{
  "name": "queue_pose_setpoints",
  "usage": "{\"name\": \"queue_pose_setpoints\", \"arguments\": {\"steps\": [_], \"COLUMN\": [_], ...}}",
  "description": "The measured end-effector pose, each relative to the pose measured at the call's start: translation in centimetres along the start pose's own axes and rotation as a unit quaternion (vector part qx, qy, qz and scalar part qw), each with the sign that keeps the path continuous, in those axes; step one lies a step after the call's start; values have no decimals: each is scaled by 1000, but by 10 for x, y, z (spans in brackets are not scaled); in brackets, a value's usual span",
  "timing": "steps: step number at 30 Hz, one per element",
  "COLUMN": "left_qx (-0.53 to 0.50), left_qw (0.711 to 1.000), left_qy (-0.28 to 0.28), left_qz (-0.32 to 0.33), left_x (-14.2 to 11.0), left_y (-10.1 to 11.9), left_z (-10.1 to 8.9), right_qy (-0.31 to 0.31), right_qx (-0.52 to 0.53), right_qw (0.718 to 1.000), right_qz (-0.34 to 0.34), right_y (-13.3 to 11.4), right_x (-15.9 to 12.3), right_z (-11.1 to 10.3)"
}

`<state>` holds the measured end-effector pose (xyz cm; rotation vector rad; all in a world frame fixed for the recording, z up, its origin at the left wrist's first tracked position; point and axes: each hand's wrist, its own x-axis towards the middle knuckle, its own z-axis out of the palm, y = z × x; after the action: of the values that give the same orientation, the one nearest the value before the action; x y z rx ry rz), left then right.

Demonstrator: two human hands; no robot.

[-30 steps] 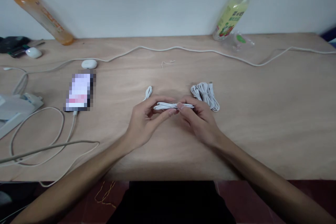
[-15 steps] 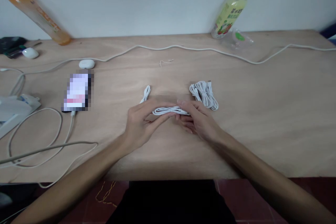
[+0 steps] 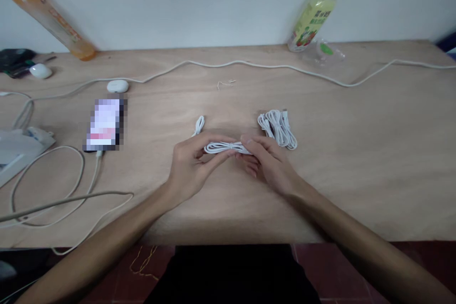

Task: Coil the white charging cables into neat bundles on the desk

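Observation:
A folded bundle of white cable (image 3: 218, 147) is held between my two hands above the middle of the table. My left hand (image 3: 192, 161) grips its left part, thumb below and fingers above. At the bundle's right end, my right hand (image 3: 267, 156) pinches it between thumb and fingers, hiding that end. Just beyond my left hand lies another white cable bundle (image 3: 199, 124), partly covered by the hand. Past my right hand rest several white cable bundles (image 3: 278, 128) side by side, with a plug end showing.
A phone (image 3: 105, 123) on a charging cable and a white earbud case (image 3: 117, 86) lie left. A long white cord (image 3: 235, 62) crosses the back. An orange bottle (image 3: 46, 21) and a yellow-labelled bottle (image 3: 311, 19) stand by the wall. Scraps of thin tie (image 3: 224, 84) lie mid-table.
The held cable bundle has shifted slightly left, showing more of its tied middle. My right hand's lower fingers have curled in a little.

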<state>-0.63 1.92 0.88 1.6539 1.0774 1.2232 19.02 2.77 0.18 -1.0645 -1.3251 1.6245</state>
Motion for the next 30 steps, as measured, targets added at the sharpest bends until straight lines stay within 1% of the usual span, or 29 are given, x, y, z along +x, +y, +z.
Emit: {"name": "queue_pose_setpoints", "arguments": {"steps": [2,4,6,8,13,16,22,26,30], "left_qx": [-48,-77,-81,-63,20,26,25,15,-14], "left_qw": [998,996,995,997,999,999,999,999,999], "left_qy": [1,-2,-7,-9,-27,-39,-44,-35,-29], "left_qz": [-33,-54,-59,-46,11,21,18,13,-7], "left_x": [0,1,1,0,-1,-1,-1,-1,-1], "left_y": [0,0,1,1,-1,-4,-3,-1,-1], "left_z": [1,2,3,2,0,-1,-1,-1,0], "right_qy": [18,39,52,57,44,42,50,53,54], "right_qx": [-63,-122,-151,-151,-134,-133,-133,-135,-136], "right_qw": [996,985,977,977,986,986,986,986,986], "right_qz": [-63,-117,-141,-136,-94,-88,-91,-86,-84], "right_y": [-3,-7,-8,-7,-2,-2,-1,-2,-2], "right_x": [-1,-2,-2,-1,2,2,3,2,2], "right_z": [0,1,1,1,-1,-2,-2,-1,-1]}}
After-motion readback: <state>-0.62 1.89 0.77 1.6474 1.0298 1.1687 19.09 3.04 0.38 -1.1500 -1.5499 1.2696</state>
